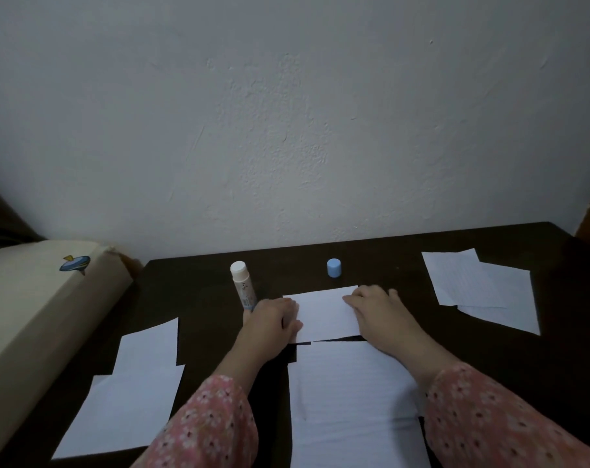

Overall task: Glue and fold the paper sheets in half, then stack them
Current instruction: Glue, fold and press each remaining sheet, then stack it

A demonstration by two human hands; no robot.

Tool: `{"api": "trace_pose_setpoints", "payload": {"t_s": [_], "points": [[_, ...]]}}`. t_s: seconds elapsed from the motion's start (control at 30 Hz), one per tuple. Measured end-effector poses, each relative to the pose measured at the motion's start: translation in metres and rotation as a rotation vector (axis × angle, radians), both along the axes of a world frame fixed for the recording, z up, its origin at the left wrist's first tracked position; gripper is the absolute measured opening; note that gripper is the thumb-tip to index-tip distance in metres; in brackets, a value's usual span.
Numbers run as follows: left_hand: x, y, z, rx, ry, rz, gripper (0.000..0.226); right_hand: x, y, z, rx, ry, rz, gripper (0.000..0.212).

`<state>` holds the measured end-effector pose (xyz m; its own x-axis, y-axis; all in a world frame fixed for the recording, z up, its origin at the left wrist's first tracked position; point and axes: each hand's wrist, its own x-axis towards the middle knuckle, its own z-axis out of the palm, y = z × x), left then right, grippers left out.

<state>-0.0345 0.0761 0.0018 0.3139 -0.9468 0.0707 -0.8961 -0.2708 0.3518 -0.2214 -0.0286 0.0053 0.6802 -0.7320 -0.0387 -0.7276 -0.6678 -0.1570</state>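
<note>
Pink floral sleeves (216, 423) enter from the lower edge, one on each arm. Between them a large lined sheet (351, 400) lies flat on the dark tabletop (405, 251). Just beyond it lies a folded sheet (324, 312), pressed at both ends. Left hand (273, 319): rests on the folded sheet's left edge, fingers bent over it; whether they pinch the paper cannot be told. Right hand (371, 309): lies flat on the right part of the sheet, fingers extended, grip open, holding nothing. Glue stick (243, 285): uncapped, just beyond the left hand. Blue cap (334, 267): upright near the wall (287, 113), apart from the stick. Left papers (135, 390): two overlapping sheets. Right papers (482, 288): two overlapping sheets at the far right. Cream cushion (33, 305): beside the tabletop's left edge, bearing a small blue motif.
</note>
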Motion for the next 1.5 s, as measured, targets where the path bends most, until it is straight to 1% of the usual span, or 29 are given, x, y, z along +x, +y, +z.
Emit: {"api": "trace_pose_setpoints", "payload": {"t_s": [0.03, 0.07, 0.13, 0.17, 0.23, 0.3, 0.33, 0.37, 0.4, 0.47, 0.5, 0.53, 0.57, 0.63, 0.7, 0.77, 0.83, 0.9, 0.97, 1.13, 1.27, 1.33, 1.4, 1.43, 1.5], "points": [[0.002, -0.002, -0.001, 0.035, -0.024, -0.011, 0.019, 0.0, -0.005, -0.001, 0.03, 0.02, 0.002, 0.05], [0.004, -0.003, -0.003, 0.104, -0.034, -0.014, 0.029, -0.001, -0.009, -0.004, 0.079, 0.06, 0.002, 0.054], [0.007, -0.005, -0.003, 0.246, -0.006, -0.004, 0.05, -0.004, -0.014, -0.013, 0.172, 0.124, -0.007, 0.059], [0.008, -0.006, -0.001, 0.285, 0.015, -0.002, 0.056, -0.005, -0.015, -0.017, 0.188, 0.127, -0.008, 0.06], [0.009, -0.006, 0.002, 0.334, 0.048, -0.013, 0.06, -0.008, -0.017, -0.023, 0.175, 0.112, -0.005, 0.061], [0.008, -0.004, 0.004, 0.336, 0.053, -0.026, 0.062, -0.008, -0.018, -0.025, 0.168, 0.114, -0.004, 0.062], [0.007, -0.001, 0.003, 0.314, 0.062, -0.024, 0.062, -0.007, -0.018, -0.025, 0.18, 0.114, -0.006, 0.063], [0.006, 0.002, 0.0, 0.257, 0.107, -0.001, 0.061, -0.007, -0.019, -0.025, 0.195, 0.107, -0.009, 0.063], [0.006, 0.006, -0.004, 0.145, 0.195, 0.046, 0.058, -0.006, -0.019, -0.024, 0.208, 0.087, -0.015, 0.064], [0.007, 0.015, -0.01, -0.169, 0.39, 0.216, 0.042, -0.006, -0.019, -0.024, 0.213, 0.007, -0.044, 0.063], [0.008, 0.019, -0.012, -0.298, 0.443, 0.327, 0.031, -0.006, -0.019, -0.023, 0.2, -0.048, -0.069, 0.061], [0.01, 0.021, -0.012, -0.385, 0.473, 0.444, 0.023, -0.005, -0.019, -0.023, 0.176, -0.102, -0.099, 0.058], [0.012, 0.022, -0.012, -0.436, 0.495, 0.549, 0.024, -0.004, -0.019, -0.023, 0.147, -0.142, -0.131, 0.056], [0.019, 0.02, -0.01, -0.48, 0.52, 0.663, 0.039, 0.001, -0.019, -0.022, 0.116, -0.137, -0.177, 0.064], [0.024, 0.015, -0.005, -0.489, 0.554, 0.685, 0.057, 0.005, -0.018, -0.023, 0.118, -0.048, -0.188, 0.079], [0.031, 0.008, -0.002, -0.453, 0.574, 0.667, 0.066, 0.007, -0.017, -0.024, 0.11, 0.005, -0.198, 0.086], [0.037, 0.002, -0.003, -0.362, 0.578, 0.615, 0.065, 0.008, -0.016, -0.024, 0.067, 0.021, -0.201, 0.086], [0.039, -0.002, -0.004, -0.278, 0.567, 0.573, 0.054, 0.009, -0.014, -0.024, 0.038, 0.022, -0.201, 0.083], [0.039, -0.003, -0.005, -0.261, 0.57, 0.57, 0.048, 0.01, -0.012, -0.026, 0.046, 0.0, -0.204, 0.079], [0.038, 0.003, -0.011, -0.286, 0.613, 0.544, 0.044, 0.013, -0.008, -0.025, 0.091, -0.136, -0.27, 0.065], [0.034, 0.019, -0.016, -0.299, 0.618, 0.499, 0.041, 0.018, -0.001, -0.018, 0.037, -0.207, -0.327, 0.049], [0.031, 0.026, -0.019, -0.296, 0.615, 0.496, 0.041, 0.019, 0.003, -0.012, 0.099, -0.384, -0.349, 0.042], [0.025, 0.033, -0.022, -0.272, 0.6, 0.483, 0.044, 0.019, 0.006, -0.002, 0.253, -0.6, -0.357, 0.04], [0.022, 0.037, -0.022, -0.268, 0.593, 0.469, 0.045, 0.018, 0.008, 0.003, 0.307, -0.668, -0.347, 0.041], [0.017, 0.044, -0.022, -0.286, 0.566, 0.447, 0.045, 0.013, 0.013, 0.01, 0.374, -0.73, -0.33, 0.045]]}}
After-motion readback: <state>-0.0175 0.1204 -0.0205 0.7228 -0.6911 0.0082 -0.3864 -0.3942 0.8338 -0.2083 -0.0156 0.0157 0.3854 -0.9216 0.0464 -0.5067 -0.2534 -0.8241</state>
